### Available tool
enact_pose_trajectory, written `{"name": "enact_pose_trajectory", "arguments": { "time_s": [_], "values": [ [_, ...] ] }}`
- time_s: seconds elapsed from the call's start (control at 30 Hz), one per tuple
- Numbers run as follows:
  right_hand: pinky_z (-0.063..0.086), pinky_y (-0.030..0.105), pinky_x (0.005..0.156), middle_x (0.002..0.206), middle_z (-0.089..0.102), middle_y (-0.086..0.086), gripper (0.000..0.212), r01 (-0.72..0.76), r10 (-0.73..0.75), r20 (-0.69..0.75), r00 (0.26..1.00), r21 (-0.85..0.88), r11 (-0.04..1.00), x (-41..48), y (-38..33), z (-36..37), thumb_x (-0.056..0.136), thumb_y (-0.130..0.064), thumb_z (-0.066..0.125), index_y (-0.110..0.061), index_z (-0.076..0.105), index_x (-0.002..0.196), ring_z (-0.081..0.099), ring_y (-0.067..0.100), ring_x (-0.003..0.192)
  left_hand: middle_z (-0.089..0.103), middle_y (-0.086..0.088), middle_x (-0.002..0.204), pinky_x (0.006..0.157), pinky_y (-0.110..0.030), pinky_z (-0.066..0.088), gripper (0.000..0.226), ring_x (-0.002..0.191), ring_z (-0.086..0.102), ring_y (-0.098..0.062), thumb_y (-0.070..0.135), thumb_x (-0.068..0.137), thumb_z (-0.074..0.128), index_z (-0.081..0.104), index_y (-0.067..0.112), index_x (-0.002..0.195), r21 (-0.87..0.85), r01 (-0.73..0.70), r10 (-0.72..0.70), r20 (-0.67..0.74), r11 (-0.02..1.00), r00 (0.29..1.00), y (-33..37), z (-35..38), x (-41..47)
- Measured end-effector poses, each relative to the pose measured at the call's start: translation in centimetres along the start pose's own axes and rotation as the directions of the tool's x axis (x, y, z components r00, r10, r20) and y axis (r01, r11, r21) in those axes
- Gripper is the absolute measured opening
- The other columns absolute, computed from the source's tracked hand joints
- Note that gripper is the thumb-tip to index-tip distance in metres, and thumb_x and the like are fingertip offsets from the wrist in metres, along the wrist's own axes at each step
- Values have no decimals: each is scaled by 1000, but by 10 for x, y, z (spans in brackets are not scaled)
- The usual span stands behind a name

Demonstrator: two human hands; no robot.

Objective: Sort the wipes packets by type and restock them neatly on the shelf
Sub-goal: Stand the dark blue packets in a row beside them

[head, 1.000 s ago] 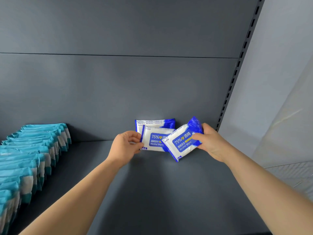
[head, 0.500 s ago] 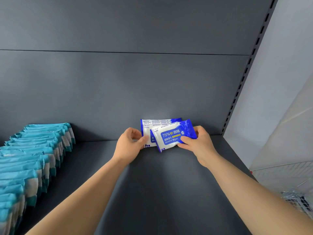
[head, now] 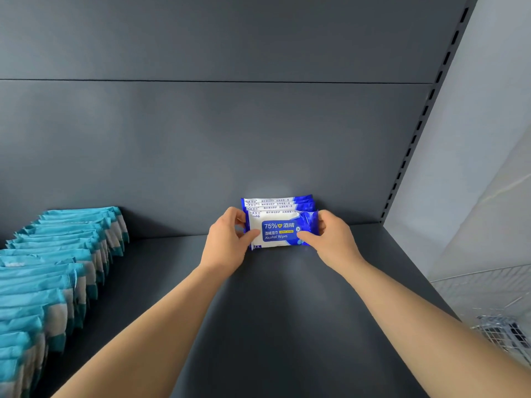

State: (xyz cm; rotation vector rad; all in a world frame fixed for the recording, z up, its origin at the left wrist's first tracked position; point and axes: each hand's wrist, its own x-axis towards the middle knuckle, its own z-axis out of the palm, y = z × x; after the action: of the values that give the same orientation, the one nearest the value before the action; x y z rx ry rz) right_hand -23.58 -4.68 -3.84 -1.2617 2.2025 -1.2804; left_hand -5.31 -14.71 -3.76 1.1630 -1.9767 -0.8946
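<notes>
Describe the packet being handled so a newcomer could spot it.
On the dark grey shelf, right of the teal packets, a short row of blue-and-white packets stands against the back panel. The front packet, gripped by left hand and right hand, alone shows its full "75% Alcohol Wipes" label.

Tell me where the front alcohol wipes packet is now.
Head view, right of centre, far back on the shelf: the front alcohol wipes packet stands before matching blue packets, gripped between left hand and right hand.

Wire basket (head: 501, 334) at lower right, beside a pale wall (head: 488, 124)
</notes>
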Motion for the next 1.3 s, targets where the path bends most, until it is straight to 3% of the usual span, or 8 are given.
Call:
{"name": "enact_pose_trajectory", "arguments": {
  "time_s": [0.17,0.43,0.6,0.77,0.9,1.07,1.2,1.3],
  "values": [
    [51,39,66,83,71,14,23,-34,31,40,999,74,997,-1,7,-9,78,-19,72,1,63,85,68,29,78,60,15,96,62,-15,45,40,79,63,-6,24,77,79,48,25,101,-24,-14,16,80,1000,997,-2,-2,-6],
    [52,18,64,86,74,6,21,-167,141,146,979,184,969,3,0,-22,85,-25,69,-4,70,88,65,12,66,55,17,86,58,-13,39,40,72,59,-2,12,77,77,46,22,101,9,-29,28,103,1000,994,-4,-8,-4],
    [50,39,65,85,67,24,40,-118,110,111,988,68,991,7,-7,-14,83,-30,64,9,58,83,59,26,62,57,11,86,60,-16,42,41,74,60,-10,12,77,78,46,21,102,35,-25,20,132,999,991,-3,-11,-1],
    [49,19,63,81,71,-1,14,-57,51,43,998,154,986,5,-9,-20,88,-23,64,-9,66,87,63,7,64,61,14,93,62,-14,44,42,80,64,-6,14,79,76,48,23,109,3,-3,3,165,1000,986,-9,-17,-2],
    [49,23,66,81,70,-1,16,-19,20,-9,1000,63,998,7,-6,-16,88,-24,63,-9,67,86,63,9,67,64,10,91,56,-6,41,33,74,64,0,11,83,71,51,22,108,3,3,-4,168,1000,986,-12,-17,-5],
    [49,23,78,94,66,-7,22,5,-8,-106,994,-28,1000,-4,-10,-21,85,-30,68,-16,64,102,61,7,85,62,6,109,70,-18,46,38,90,63,-8,21,87,68,51,19,121,62,-26,20,102,998,995,-3,-20,-13],
    [45,29,93,119,63,-4,35,92,-117,-79,990,-267,959,-27,-12,-37,89,-32,62,-17,61,121,58,12,107,55,0,123,83,-31,43,44,108,53,-21,29,90,61,49,18,130,319,-201,219,-23,926,975,11,-19,-24],
    [42,27,89,129,58,-7,40,160,-199,-36,979,-461,873,-52,-13,-58,94,-36,54,-20,55,130,58,13,98,62,-5,117,82,-37,44,40,98,56,-30,26,88,64,58,13,125,429,-394,418,43,813,908,35,-5,-35]
  ]
}}
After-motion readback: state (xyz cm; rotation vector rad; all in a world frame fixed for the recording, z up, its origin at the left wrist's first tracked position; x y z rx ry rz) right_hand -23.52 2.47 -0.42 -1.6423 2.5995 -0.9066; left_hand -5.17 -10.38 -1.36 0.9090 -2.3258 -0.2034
